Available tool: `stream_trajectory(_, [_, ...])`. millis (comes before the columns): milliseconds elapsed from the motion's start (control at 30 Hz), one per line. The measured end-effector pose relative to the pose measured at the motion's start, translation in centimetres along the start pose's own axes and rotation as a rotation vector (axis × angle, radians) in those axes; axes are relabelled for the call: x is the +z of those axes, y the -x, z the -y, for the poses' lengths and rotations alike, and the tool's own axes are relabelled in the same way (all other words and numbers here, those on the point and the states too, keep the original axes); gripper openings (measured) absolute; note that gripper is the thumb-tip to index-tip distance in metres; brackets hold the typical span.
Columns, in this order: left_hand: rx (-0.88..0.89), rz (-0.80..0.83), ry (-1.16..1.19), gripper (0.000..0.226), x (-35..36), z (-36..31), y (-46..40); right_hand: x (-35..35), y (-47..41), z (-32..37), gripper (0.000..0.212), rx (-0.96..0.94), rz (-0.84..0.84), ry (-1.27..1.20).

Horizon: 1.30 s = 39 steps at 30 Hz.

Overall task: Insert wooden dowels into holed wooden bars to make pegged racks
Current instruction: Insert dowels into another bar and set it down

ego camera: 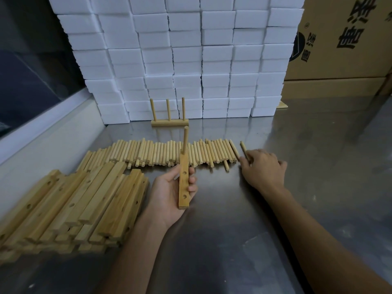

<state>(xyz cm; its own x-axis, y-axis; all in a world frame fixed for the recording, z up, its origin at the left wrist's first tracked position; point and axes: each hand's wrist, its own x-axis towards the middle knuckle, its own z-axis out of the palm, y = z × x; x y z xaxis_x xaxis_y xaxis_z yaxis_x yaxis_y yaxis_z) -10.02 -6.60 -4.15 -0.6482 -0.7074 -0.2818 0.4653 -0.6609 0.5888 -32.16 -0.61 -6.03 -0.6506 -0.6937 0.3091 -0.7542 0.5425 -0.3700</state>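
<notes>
Bar pile (70,209) far left, cut off by frame edge, lower layers hidden. Left hand (169,194) grips bar (183,183), one dowel (185,141) upright in its far hole, two holes bare. Dowel row (161,152) behind, finished rack (169,122) beyond. Right hand (263,168) pinches loose dowel (244,148) at row's right end; fingertips hidden. Bare steel table (318,145) to right.

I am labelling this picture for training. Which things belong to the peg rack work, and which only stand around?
Job: left hand holding bar with one dowel; right hand picking a loose dowel; dowel row; bar pile; finished rack.

Around: white foam blocks; cardboard box.
</notes>
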Motion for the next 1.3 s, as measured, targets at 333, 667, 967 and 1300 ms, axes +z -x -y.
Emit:
stream_trajectory(333, [-0.011, 0.024, 0.013, 0.026, -0.2, 0.0, 0.0, -0.6, 0.1, 0.6, 0.006, 0.126, -0.037, -0.153])
stream_trajectory(667, [-0.008, 0.032, 0.010, 0.026, -0.3, 0.0, -0.1, -0.4, 1.1, 1.3, 0.042, 0.067, -0.143, -0.429])
stream_trajectory(967, [-0.001, 0.035, -0.006, 0.026, -0.3, 0.1, -0.1, -0.5, 3.3, 3.4, 0.063, -0.096, -0.172, -0.457])
stream_trajectory(1300, [0.011, 0.016, -0.051, 0.027, -0.2, 0.1, -0.1, 0.1, 5.2, 5.9, 0.028, -0.351, -0.143, -0.682])
